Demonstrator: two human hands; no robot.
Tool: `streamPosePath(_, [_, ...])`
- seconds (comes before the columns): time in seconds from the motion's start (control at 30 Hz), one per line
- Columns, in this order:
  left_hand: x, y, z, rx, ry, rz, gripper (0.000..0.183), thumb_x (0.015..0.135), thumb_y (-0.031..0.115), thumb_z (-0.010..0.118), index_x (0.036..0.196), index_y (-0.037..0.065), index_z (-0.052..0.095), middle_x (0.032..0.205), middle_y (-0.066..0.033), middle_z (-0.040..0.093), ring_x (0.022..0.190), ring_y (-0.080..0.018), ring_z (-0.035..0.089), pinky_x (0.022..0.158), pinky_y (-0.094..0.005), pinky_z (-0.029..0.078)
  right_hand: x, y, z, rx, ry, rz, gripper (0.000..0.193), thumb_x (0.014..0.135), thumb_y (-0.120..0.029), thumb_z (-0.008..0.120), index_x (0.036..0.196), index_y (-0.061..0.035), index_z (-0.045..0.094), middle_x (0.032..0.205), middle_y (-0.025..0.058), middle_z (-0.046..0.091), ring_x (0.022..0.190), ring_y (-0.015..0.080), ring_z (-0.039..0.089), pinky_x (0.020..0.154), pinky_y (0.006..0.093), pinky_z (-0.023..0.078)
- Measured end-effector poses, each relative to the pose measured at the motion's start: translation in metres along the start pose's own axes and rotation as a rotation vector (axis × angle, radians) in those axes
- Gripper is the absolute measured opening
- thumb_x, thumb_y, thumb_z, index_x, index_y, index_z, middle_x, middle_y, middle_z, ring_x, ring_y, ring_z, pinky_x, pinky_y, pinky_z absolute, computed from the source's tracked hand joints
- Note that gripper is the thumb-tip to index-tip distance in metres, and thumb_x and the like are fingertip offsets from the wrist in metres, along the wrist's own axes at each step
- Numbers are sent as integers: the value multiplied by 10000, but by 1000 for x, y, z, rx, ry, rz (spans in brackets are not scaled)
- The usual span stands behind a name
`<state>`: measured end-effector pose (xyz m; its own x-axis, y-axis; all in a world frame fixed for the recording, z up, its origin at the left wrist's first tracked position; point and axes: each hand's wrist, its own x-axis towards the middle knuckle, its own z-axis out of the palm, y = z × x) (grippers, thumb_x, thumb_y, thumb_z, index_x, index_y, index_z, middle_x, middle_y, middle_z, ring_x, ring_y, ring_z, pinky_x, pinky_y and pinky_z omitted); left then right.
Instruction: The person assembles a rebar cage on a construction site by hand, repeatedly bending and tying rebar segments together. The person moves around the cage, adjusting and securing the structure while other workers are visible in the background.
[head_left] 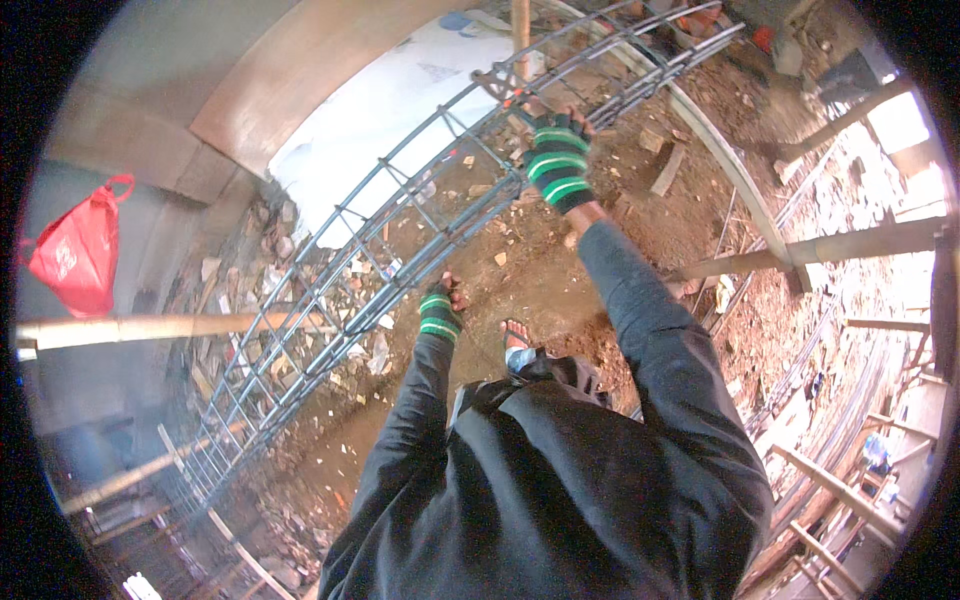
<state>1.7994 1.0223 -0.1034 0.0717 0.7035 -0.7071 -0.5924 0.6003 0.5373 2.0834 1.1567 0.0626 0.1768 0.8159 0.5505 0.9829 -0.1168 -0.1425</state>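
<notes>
A long steel rebar cage, made of parallel bars tied with square stirrups, runs diagonally from lower left to upper right. My right hand, in a black and green striped fingerless glove, is stretched out to the cage's upper part. Its fingers are bent at the near bars; a small dark and orange piece shows just past them, too unclear to name. Beside the near lower bars is my left hand, in a matching glove, with curled fingers. Whatever it may hold is too small to make out.
A red plastic bag hangs on the grey wall at left. Wooden poles cross at left and right. A white sheet lies beyond the cage. Broken rubble covers the dirt ground near my sandalled foot.
</notes>
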Motion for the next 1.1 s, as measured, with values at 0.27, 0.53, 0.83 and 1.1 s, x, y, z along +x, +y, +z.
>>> streamPosePath(0.27, [26,-14,-13,9,72,5,241,924,250,605,1099,90,560,879,-47,557,492,-119,433,372,-272,317,-126,-77,-54,776,-106,-72,476,825,-300,615,1258,-114,544,1312,148,515,1153,339,496,956,514,372])
streamPosePath(0.53, [39,-27,-23,-61,-53,13,264,957,303,495,987,58,589,842,-96,611,727,-291,580,643,-442,505,-221,-100,-3,856,-853,281,319,833,-323,615,1001,-51,617,895,218,641,832,401,609,733,475,485])
streamPosePath(0.83, [11,-28,-21,-182,22,47,283,957,337,498,1010,70,575,926,-113,614,833,-297,581,715,-467,506,-230,-109,-10,987,-817,269,365,758,-249,669,1091,-103,639,1040,121,673,925,317,625,828,401,485])
streamPosePath(1.1, [-1,-34,-42,-274,203,147,246,925,338,571,981,98,578,924,-93,627,803,-272,584,702,-450,510,-254,-121,13,788,-957,202,237,870,-238,548,1064,-145,648,1052,86,674,939,308,606,799,402,473])
